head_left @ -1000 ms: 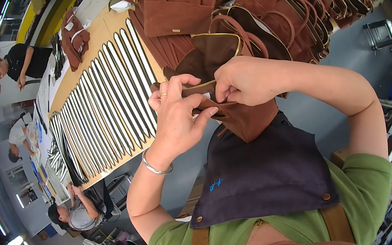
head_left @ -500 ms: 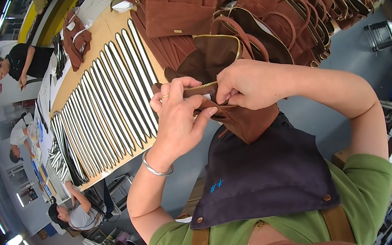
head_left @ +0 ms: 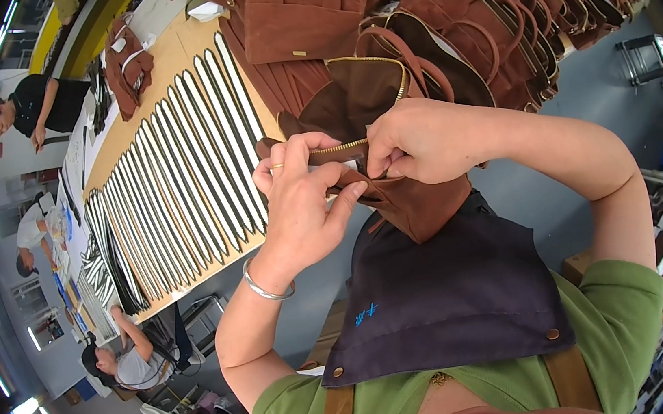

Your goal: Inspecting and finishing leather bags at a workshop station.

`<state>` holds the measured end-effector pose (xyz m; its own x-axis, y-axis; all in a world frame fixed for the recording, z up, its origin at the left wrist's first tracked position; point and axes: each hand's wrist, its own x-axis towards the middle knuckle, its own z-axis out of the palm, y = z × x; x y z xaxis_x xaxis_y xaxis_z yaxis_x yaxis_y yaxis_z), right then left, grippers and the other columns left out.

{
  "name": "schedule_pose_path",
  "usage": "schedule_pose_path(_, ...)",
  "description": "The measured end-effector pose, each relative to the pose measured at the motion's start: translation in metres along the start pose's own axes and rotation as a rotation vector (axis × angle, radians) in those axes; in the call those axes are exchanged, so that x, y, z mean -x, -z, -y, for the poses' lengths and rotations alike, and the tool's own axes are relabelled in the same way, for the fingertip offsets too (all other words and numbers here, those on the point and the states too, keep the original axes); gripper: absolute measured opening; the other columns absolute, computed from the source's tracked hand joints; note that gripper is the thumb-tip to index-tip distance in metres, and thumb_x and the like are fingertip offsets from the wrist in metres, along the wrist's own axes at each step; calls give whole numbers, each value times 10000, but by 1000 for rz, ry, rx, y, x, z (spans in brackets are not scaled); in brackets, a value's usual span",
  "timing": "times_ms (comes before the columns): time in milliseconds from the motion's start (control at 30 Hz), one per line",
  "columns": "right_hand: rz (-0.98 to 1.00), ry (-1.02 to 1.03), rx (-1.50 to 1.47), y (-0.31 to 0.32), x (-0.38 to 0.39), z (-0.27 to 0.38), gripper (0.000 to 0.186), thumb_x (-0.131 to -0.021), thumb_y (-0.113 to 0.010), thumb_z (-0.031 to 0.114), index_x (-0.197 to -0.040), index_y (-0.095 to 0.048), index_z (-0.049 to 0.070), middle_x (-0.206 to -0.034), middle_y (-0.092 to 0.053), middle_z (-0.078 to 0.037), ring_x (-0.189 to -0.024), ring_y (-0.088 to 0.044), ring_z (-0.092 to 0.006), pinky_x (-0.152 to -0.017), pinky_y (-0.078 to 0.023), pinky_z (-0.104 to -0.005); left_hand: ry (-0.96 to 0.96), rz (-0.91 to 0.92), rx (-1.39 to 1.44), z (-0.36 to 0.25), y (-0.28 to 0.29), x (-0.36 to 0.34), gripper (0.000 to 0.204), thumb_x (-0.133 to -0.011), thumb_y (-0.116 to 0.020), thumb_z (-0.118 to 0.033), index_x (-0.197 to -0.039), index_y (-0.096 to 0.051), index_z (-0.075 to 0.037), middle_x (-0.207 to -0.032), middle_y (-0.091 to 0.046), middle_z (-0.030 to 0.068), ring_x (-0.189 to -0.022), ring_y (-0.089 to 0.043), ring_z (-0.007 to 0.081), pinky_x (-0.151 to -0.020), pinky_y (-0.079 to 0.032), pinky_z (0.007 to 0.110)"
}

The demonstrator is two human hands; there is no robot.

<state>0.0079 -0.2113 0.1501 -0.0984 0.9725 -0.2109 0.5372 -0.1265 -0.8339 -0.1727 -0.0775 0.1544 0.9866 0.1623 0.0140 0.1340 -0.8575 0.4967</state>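
A reddish-brown bag [head_left: 428,211] with a gold-toothed zipper [head_left: 341,149] is held up in front of my dark apron. My left hand [head_left: 298,202] grips the bag's left side, thumb on the near edge and fingers over the zipper edge. At the mouth, my right hand [head_left: 426,143] is closed with its fingertips pinched on the bag's edge; what exactly lies between them is hidden. Behind my hands, another open brown bag [head_left: 351,94] shows a dark lining and a gold zipper.
Piled brown bags [head_left: 482,18] with looped handles cover the far side and right. Long white-and-dark strips [head_left: 180,167] lie in a row on the tan table [head_left: 187,48]. A brown bundle [head_left: 128,71] rests farther left. Several people work at the left.
Almost nothing differs. Both hands keep their hold on the bag, with only a very slight shift of the fingers.
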Motion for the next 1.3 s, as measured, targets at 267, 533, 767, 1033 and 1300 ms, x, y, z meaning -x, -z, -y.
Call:
schedule_pose_path(267, 1, -7, 80, 1, 0, 2, 234, -754, -584, -40, -935, -724, 5, -827, -701, -156, -825, -670, -316, -728, -521, -387, 4, -22, 6, 0, -1, 1, 112, -784, -731, -206, -794, -720, -94, -1143, -515, 46, -1090, -426, 235, -914, -237, 399)
schedule_pose_path(533, 9, -4, -51, 1, 0, -1, 269, -713, -561, -36, -927, -722, -15, -828, -701, -158, -825, -678, -291, -736, -523, -369, 23, -76, 6, -3, -4, 2, 102, -750, -754, -196, -771, -722, -102, -1121, -527, 35, -1092, -439, 227, -911, -243, 392)
schedule_pose_path(767, 33, -111, -110, -2, -2, 2, 172, -708, -637, 35, -855, -706, -19, -807, -674, -108, -770, -649, -215, -712, -518, -324, 25, -76, 8, -4, -3, 4, 93, -744, -757, -185, -770, -722, -103, -1113, -530, 30, -1084, -450, 219, -913, -245, 392)
schedule_pose_path(1033, -136, -135, -105, -13, 1, 6, 200, -713, -800, 184, -774, -714, 13, -701, -662, -74, -661, -639, -169, -629, -509, -301, 36, -67, -15, -7, -1, 2, 95, -752, -749, -188, -774, -725, -98, -1093, -532, 35, -1072, -455, 218, -916, -242, 404)
schedule_pose_path(1300, -196, -57, -23, -19, 7, -2, 184, -711, -796, 187, -777, -700, 43, -705, -640, -55, -687, -628, -199, -638, -493, -335, -78, 14, 100, 12, 12, -3, 118, -751, -761, -154, -837, -715, -88, -1049, -576, 14, -993, -501, 200, -914, -276, 381)
